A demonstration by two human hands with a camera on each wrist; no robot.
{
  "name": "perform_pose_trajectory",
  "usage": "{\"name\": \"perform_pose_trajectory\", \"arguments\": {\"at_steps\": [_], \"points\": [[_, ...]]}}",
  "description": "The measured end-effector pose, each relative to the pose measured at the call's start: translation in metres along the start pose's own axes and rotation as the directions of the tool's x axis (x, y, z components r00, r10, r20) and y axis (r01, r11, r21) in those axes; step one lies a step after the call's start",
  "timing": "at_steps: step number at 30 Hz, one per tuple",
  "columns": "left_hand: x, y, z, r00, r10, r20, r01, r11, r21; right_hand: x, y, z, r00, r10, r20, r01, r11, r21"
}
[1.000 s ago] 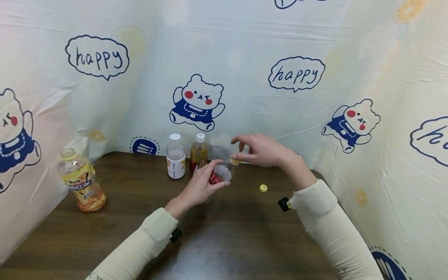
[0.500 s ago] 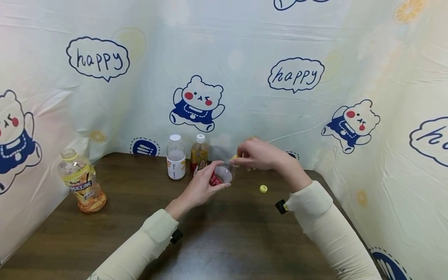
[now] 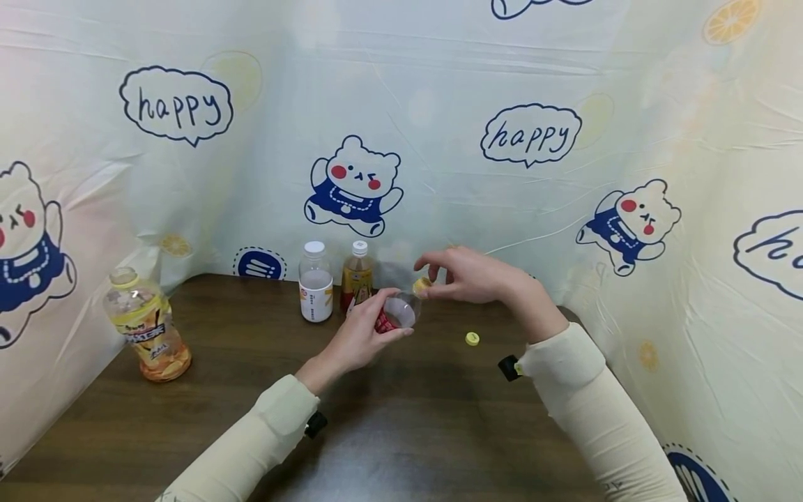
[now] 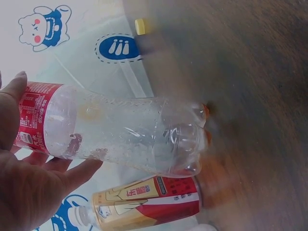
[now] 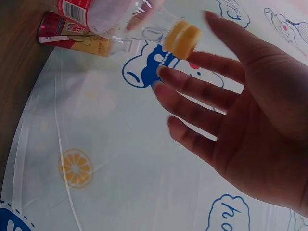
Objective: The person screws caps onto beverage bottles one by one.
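Note:
My left hand grips a clear plastic bottle around its red label, holding it tilted above the table. In the left wrist view the bottle lies sideways across the picture, with drops on its inner wall. A yellow-orange cap sits on its neck in the right wrist view. Beside that cap is my right hand, its fingers spread and relaxed. The index fingertip comes right up to the cap's edge, while the thumb stands off it.
Behind the left hand stand a white-capped bottle with a white label and a white-capped yellow-and-red bottle. An uncapped bottle with a yellow label is at left. A small yellow cap lies on the dark table.
My right fingers closed in on the cap half a second ago and have now spread apart again, the wrist turning back. The left hand and bottle stay nearly still.

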State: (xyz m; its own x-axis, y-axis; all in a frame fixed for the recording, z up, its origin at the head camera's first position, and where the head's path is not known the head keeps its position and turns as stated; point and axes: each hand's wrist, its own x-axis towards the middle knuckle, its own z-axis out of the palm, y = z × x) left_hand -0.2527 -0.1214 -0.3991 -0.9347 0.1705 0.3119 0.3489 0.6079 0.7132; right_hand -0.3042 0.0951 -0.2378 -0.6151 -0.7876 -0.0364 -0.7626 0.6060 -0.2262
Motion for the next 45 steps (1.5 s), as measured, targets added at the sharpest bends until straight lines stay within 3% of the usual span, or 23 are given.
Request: {"name": "perform_pose_trajectory", "arguments": {"at_steps": [6, 13, 16, 22, 25, 36, 45], "points": [[0.0007, -0.0002, 0.0001, 1.000, -0.001, -0.002, 0.001, 1.000, 0.004, -0.0014, -0.0011, -0.0004, 0.998, -0.047, 0.041, 0.046, 0.998, 0.043], [0.0013, -0.0006, 0.0008, 1.000, 0.013, -0.005, -0.013, 1.000, -0.002, 0.0027, -0.0006, 0.0019, 0.999, -0.053, -0.004, 0.053, 0.998, 0.028], [0.0019, -0.0008, 0.0007, 1.000, 0.021, -0.003, -0.021, 1.000, 0.001, 0.0048, -0.0016, 0.0032, 1.000, -0.025, -0.019, 0.025, 1.000, 0.009], [0.0009, -0.0011, 0.0008, 1.000, 0.028, -0.002, -0.028, 1.000, 0.011, 0.0042, -0.0048, 0.0041, 0.994, 0.102, -0.049, -0.105, 0.992, -0.067], [-0.0004, -0.0008, 0.0005, 1.000, 0.030, -0.010, -0.030, 1.000, 0.010, 0.0033, -0.0046, 0.0035, 0.990, 0.117, -0.072, -0.123, 0.989, -0.085], [-0.0004, -0.0004, -0.0005, 1.000, 0.000, -0.001, 0.000, 1.000, -0.010, -0.0019, -0.0027, 0.0005, 0.999, -0.043, 0.021, 0.043, 0.999, 0.014], [-0.0006, -0.0016, -0.0004, 1.000, 0.022, 0.002, -0.022, 1.000, -0.017, 0.0037, -0.0009, 0.0070, 0.998, -0.058, -0.012, 0.059, 0.998, 0.005]]}}
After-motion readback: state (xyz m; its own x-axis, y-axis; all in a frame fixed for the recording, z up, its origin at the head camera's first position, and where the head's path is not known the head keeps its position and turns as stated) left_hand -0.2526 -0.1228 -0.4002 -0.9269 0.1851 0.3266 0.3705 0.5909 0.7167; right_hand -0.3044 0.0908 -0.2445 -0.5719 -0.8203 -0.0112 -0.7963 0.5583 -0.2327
